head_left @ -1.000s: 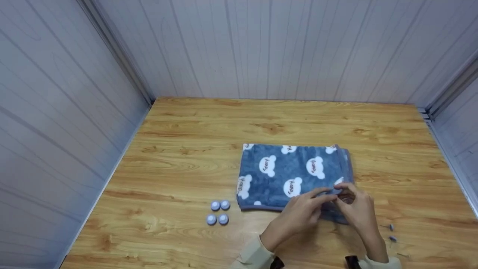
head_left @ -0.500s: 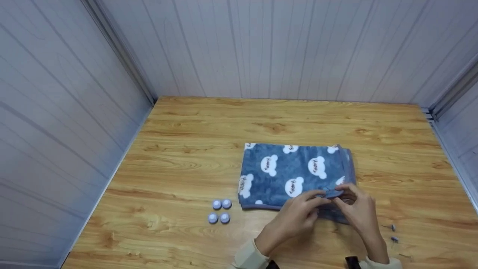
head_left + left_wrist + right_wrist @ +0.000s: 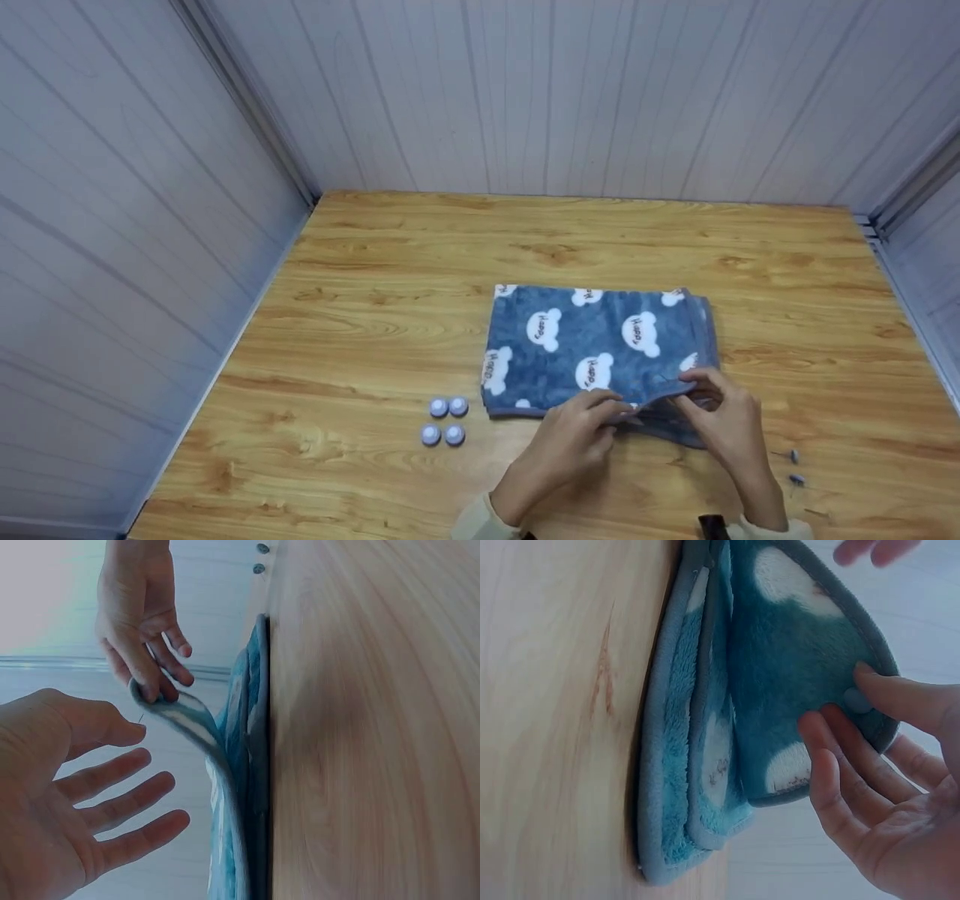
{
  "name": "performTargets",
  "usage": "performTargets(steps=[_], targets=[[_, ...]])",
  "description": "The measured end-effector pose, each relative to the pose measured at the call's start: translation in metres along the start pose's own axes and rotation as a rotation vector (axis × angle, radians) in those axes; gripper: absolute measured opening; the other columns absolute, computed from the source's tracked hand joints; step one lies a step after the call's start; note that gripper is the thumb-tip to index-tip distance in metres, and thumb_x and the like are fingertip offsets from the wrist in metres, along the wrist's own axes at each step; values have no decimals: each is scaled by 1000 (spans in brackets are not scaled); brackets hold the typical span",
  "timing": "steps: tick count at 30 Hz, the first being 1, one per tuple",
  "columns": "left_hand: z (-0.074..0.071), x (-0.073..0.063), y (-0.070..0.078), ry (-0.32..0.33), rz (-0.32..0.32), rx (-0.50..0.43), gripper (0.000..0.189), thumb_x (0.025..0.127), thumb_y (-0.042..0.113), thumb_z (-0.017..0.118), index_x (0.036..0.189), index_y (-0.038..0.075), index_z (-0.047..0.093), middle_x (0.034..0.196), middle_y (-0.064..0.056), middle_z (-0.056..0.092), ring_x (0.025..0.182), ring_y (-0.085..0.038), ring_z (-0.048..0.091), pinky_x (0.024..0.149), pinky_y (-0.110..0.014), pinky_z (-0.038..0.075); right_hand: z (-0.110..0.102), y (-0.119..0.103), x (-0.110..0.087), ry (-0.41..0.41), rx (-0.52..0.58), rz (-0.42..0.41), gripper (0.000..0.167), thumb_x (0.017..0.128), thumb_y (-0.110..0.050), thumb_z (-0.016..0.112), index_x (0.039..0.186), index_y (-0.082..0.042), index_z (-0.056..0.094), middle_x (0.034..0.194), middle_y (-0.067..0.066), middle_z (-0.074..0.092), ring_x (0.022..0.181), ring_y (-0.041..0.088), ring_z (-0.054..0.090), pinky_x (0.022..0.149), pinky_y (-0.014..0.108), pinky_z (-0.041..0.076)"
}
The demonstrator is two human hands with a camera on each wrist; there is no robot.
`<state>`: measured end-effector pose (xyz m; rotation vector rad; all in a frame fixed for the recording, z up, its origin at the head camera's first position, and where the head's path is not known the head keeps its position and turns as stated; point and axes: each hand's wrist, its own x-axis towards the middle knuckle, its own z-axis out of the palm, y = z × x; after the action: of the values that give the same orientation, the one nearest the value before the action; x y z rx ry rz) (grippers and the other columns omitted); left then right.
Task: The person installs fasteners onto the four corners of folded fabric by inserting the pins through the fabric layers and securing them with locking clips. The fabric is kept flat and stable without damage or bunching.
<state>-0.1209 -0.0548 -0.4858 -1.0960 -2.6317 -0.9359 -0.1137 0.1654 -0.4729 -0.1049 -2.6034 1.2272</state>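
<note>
A folded blue fleece blanket (image 3: 577, 337) with white bear heads lies on the table. My right hand (image 3: 724, 416) pinches its near right corner, which is lifted and bent up. In the right wrist view the thumb presses a round light-blue pin head (image 3: 857, 700) against the corner's underside. A thin pin point (image 3: 141, 718) sticks out of the raised corner in the left wrist view. My left hand (image 3: 82, 795) has its fingers spread and relaxed, apart from the corner; in the head view it overlaps the blanket's near edge.
Several round lilac caps (image 3: 442, 421) stand left of the blanket. Right of my right hand lie two blue-headed pins (image 3: 795, 455) on the wooden table (image 3: 375, 300). Pale panel walls (image 3: 510, 97) rise at the back and both sides.
My left hand has let go of the blanket corner and drawn back to the left. The right hand keeps its pinch, and the raised corner's edge shows more.
</note>
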Motion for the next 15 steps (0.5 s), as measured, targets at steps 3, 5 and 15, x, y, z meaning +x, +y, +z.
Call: performTargets(steps=[3, 5, 15], targets=[[-3, -3, -4, 2, -13, 22, 32, 82, 9, 65, 112, 20, 68, 115, 5, 61, 102, -9, 58, 78, -22, 50, 0, 1, 1, 13, -14, -9, 20, 73, 2, 76, 91, -6, 70, 80, 7, 70, 67, 5, 62, 58, 14, 47], [-5, -6, -6, 3, -27, 25, 33, 81, 9, 65, 112, 20, 68, 115, 5, 61, 102, -10, 58, 78, -22, 49, 0, 1, 0, 14, -19, -8, 20, 73, 3, 76, 90, -6, 70, 79, 8, 70, 67, 5, 62, 57, 14, 47], [-16, -17, -19, -17, -115, 49, 32, 81, 12, 68, 112, 19, 68, 113, 4, 61, 101, -12, 58, 82, -29, 49, -1, 1, 2, 9, 2, -6, 22, 73, 4, 77, 92, -4, 69, 80, 9, 69, 68, 3, 60, 58, 12, 46]])
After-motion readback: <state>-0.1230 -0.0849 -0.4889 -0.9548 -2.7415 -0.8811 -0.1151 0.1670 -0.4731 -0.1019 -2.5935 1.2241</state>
